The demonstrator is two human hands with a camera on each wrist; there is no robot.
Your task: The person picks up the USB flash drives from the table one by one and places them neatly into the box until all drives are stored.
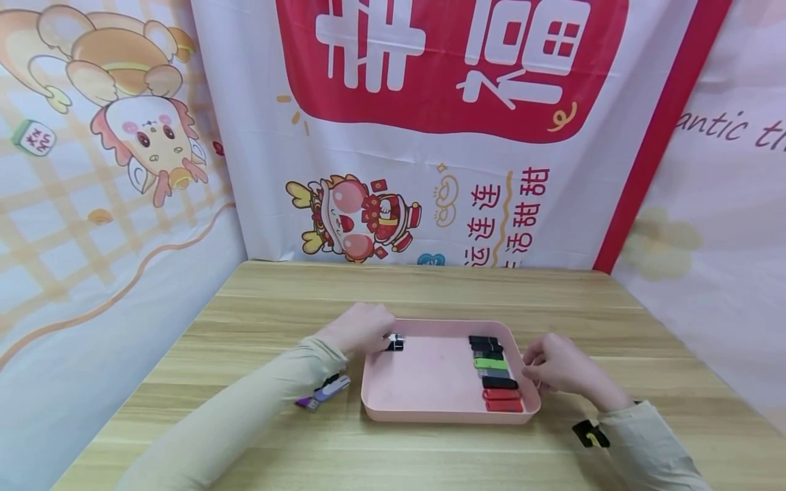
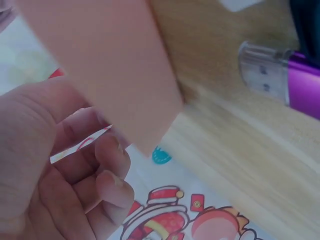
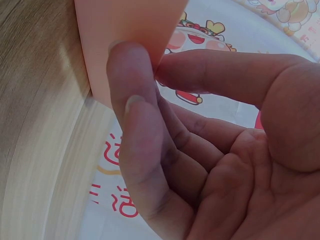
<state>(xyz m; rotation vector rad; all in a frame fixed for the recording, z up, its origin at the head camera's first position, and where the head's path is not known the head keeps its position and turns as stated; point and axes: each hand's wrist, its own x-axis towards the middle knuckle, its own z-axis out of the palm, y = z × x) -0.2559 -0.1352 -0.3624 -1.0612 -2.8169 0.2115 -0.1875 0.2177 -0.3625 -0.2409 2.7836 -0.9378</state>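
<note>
A shallow pink tray (image 1: 436, 417) lies on the wooden table. My left hand (image 1: 362, 327) reaches over its upper left corner, fingertips at a black-and-silver USB flash drive (image 1: 398, 337) just inside; in the left wrist view the tray wall (image 2: 110, 65) hides the thumb and foremost fingertips, while the other fingers curl outside it. Another black flash drive (image 1: 396, 346) lies right beside it. At the opposite side my right hand (image 1: 561, 365) pinches the tray's side wall, index finger (image 3: 130, 65) outside and thumb (image 3: 180, 70) across the rim. Along that side runs a column of several flash drives (image 1: 491, 363), black, green, grey and red.
Outside the tray, beside my left forearm, lie several flash drives, among them a silver-lilac one (image 1: 331, 389) and a purple one (image 2: 302, 85). A black patch with a yellow mark (image 1: 591, 434) is by the right cuff. Printed cloths (image 1: 258, 170) hang behind and beside the table.
</note>
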